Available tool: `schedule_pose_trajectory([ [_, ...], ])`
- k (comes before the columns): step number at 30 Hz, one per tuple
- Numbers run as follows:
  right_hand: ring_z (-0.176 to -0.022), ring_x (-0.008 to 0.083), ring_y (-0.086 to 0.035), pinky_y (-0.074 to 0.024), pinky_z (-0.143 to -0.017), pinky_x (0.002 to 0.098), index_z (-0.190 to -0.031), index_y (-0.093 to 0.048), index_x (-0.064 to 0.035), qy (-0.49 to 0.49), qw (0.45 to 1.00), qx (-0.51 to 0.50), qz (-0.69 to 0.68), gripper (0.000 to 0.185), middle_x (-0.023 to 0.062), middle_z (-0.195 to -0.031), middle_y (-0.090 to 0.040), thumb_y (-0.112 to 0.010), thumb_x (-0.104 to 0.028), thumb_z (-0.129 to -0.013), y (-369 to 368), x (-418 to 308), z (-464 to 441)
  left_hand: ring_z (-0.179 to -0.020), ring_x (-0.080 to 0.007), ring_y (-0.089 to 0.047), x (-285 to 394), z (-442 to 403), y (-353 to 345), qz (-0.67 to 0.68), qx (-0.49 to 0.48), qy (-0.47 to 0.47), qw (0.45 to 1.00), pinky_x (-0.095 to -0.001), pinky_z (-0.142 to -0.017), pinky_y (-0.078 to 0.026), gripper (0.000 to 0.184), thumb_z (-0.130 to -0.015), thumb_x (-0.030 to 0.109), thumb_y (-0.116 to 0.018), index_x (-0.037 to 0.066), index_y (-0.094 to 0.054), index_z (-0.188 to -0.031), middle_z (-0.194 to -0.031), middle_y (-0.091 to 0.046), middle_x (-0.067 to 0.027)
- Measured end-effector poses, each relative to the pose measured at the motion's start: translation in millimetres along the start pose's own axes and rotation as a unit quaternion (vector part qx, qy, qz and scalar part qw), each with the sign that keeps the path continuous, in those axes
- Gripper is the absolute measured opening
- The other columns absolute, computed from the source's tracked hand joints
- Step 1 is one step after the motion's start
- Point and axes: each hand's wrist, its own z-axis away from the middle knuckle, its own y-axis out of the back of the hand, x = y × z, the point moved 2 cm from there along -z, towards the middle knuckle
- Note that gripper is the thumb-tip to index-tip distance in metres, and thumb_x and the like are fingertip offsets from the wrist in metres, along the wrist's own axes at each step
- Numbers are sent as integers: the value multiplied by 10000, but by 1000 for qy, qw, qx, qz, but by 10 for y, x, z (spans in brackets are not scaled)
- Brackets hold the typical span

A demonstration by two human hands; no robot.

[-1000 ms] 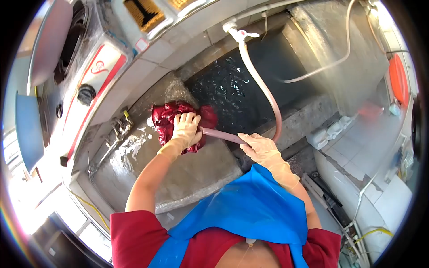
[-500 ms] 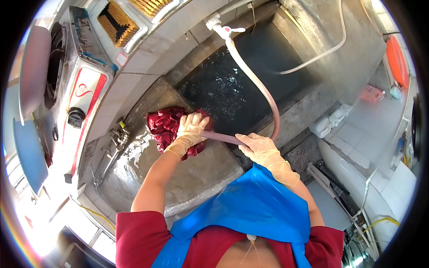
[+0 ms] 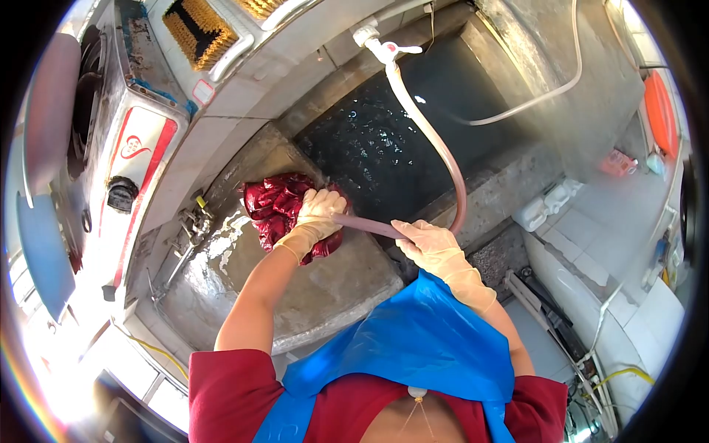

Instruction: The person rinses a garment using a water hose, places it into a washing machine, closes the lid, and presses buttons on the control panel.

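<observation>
A bunched, wet, dark red cloth lies on the concrete ledge. My left hand, in a pale rubber glove, is closed on the cloth's right side. Into that same spot runs the end of a pinkish hose; the glove and cloth hide its mouth. My right hand, gloved too, is wrapped round the hose a short way from its end. From there the hose curves up to a white tap with a red-centred lever on the tiled wall.
Beyond my hands is a concrete basin of dark water. A second thin hose hangs into it. At left stand a metal tap and a red-and-white box; a scrubbing brush sits above. White bottles lie at right.
The view has shifted slightly. Both hands keep their holds on the cloth and hose, with hardly any movement; the cloth's folds look a little different.
</observation>
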Motion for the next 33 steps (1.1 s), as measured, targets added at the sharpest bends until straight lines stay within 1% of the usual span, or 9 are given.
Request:
schedule_pose_trajectory([
  [8, -805, 356, -663, -542, -714, 467, -1310, -600, -204, -17, 998, 34, 40, 383, 119, -943, -651, -607, -285, -936, 23, -114, 24, -980, -229, -585, 73, 10, 122, -16, -69, 34, 997, -431, -870, -410, 196, -782, 282, -692, 163, -612, -916, -959, -587, -35],
  [11, -813, 353, -662, -541, -723, 457, -1320, -599, -209, -4, 999, 25, 31, 391, 117, -955, -656, -606, -295, -939, 94, -227, 66, -1177, -287, -550, 140, 194, 300, 39, 31, 38, 998, -507, -1089, -327, 387, -805, 303, -702, 144, -621, -1148, -1207, -573, -72],
  [14, -820, 348, -661, -540, -736, 449, -1326, -599, -214, 13, 1000, 21, -12, 401, 113, -967, -662, -615, -304, -936, 133, -407, 35, -1181, -315, -548, 81, 425, 611, 52, 147, 107, 982, -534, -1082, -338, 453, -770, 250, -769, 89, -614, -1163, -1239, -588, -118],
  [18, -840, 337, -663, -538, -746, 435, -1325, -600, -212, 47, 999, -4, -23, 394, 109, -970, -664, -615, -313, -945, 20, -617, -114, -1176, -404, -538, -643, 717, 672, 113, 345, 388, 847, -510, -1060, -371, 559, -849, 373, -727, 18, -575, -1253, -1246, -604, -191],
  [21, -837, 338, -666, -539, -743, 432, -1322, -601, -206, 79, 997, -3, -19, 391, 113, -980, -667, -616, -318, -949, -117, -757, -221, -1476, -440, -200, -1187, 860, 206, 228, 195, 569, 765, -590, -1181, -147, 913, -921, 677, -497, 26, -294, -1529, -1587, -279, -221],
  [22, -831, 341, -667, -540, -738, 434, -1320, -603, -203, 92, 995, -1, -22, 390, 116, -981, -668, -618, -318, -948, -140, -795, -241, -1510, -443, -40, -1063, 805, 277, 285, 164, 560, 760, -642, -1170, -62, 927, -905, 673, -529, 114, -211, -1573, -1633, -160, -206],
  [25, -824, 332, -666, -541, -735, 417, -1300, -623, -171, 92, 995, 10, -27, 392, 129, -953, -672, -661, -275, -924, -126, -889, -271, -1495, -494, -24, -605, 716, 491, 282, 106, 450, 841, -645, -1171, -50, 850, -873, 605, -625, 289, -256, -1569, -1644, -127, -201],
  [28, -825, 308, -670, -542, -744, 396, -1277, -648, -148, 75, 997, 8, -26, 391, 134, -934, -679, -701, -232, -898, -137, -887, -286, -1464, -518, -143, -339, 700, 465, 118, 100, 373, 915, -651, -1150, -197, 763, -787, 549, -731, 303, -475, -1462, -1619, -199, -209],
  [33, -818, 277, -683, -545, -744, 373, -1261, -661, -130, 57, 998, 14, -37, 400, 135, -943, -693, -731, -189, -872, -179, -825, -337, -1250, -448, -469, -404, 720, 151, 70, 238, 311, 918, -580, -995, -404, 485, -682, 467, -800, 183, -696, -1061, -1429, -468, -201],
])
